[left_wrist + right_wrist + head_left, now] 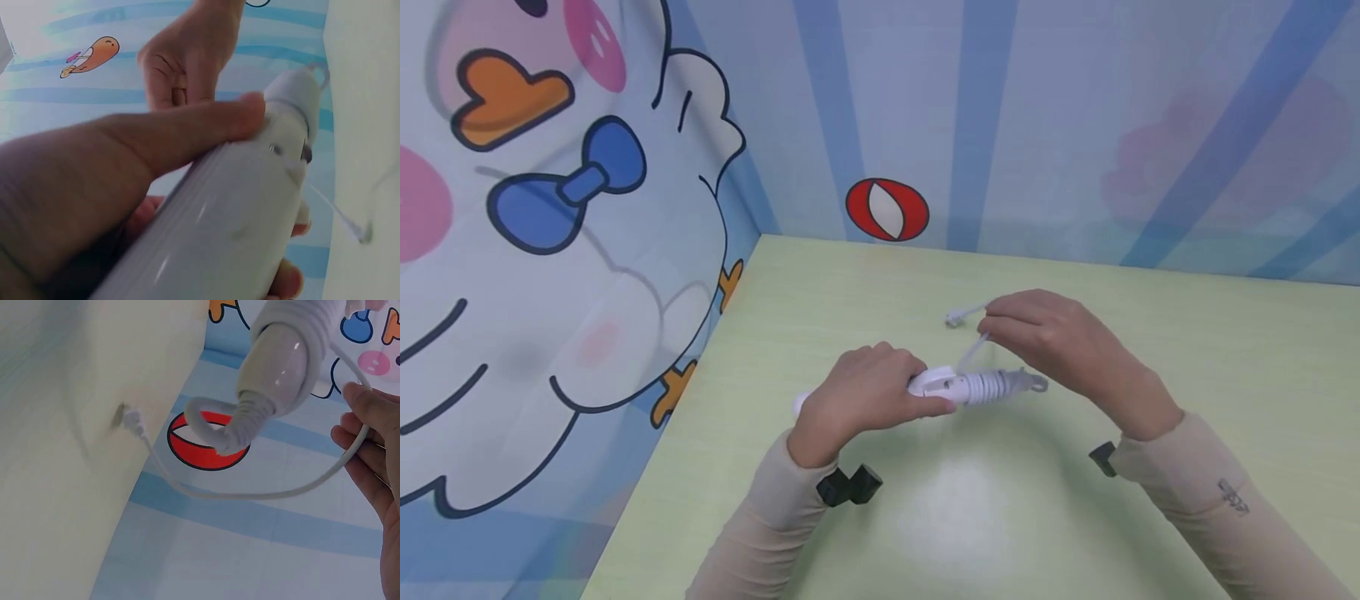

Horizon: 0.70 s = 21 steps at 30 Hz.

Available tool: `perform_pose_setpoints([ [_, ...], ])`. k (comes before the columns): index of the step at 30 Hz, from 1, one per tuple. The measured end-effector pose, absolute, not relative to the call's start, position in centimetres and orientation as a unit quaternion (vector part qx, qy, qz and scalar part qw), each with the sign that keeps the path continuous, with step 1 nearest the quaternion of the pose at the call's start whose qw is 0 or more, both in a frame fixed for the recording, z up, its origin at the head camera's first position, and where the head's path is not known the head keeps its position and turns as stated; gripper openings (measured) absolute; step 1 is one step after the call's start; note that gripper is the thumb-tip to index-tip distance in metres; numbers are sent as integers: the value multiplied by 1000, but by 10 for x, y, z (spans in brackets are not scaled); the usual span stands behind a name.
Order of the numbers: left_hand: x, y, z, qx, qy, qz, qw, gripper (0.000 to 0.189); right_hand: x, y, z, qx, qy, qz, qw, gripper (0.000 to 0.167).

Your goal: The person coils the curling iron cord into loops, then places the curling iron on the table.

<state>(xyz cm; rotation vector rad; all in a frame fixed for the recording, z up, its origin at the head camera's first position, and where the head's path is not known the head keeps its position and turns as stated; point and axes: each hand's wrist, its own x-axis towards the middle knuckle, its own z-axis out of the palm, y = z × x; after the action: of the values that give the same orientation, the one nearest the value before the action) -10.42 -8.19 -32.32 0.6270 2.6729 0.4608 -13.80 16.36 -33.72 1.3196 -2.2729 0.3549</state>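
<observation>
My left hand [868, 392] grips a white wand-shaped electric appliance [934, 382] above the table, with its thumb along the near side. The left wrist view shows a thick, glossy, round body [225, 225] under that thumb. Several turns of white cord [988, 387] are wound round the end that points right, where a small loop sticks out. My right hand [1060, 342] pinches the cord between thumb and fingers, beyond the wound end. From those fingers the loose cord [250, 496] sags in a curve to a white plug [133, 420] at the tabletop.
A pale yellow-green table [1225, 350] lies under both hands. Behind it rises a blue striped wall [1060, 125] with a red ball print, and a large cartoon bird panel [625, 317] stands at the left. Black camera mounts [848, 485] sit at the wrists.
</observation>
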Motion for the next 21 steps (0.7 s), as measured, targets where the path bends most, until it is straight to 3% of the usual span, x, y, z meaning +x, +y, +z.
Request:
perform_pose_setpoints([
  [6, -108, -76, -329, 163, 961, 166, 149, 42, -135, 160, -336, 470, -835, 115, 264, 46],
  [14, -112, -71, -337, 115, 975, 170, 88, 45, -131, 151, -342, 450, -828, 144, 303, 30],
  [21, -117, -70, -339, 89, 973, 206, 50, 43, -126, 144, -349, 416, -842, 151, 309, 27],
])
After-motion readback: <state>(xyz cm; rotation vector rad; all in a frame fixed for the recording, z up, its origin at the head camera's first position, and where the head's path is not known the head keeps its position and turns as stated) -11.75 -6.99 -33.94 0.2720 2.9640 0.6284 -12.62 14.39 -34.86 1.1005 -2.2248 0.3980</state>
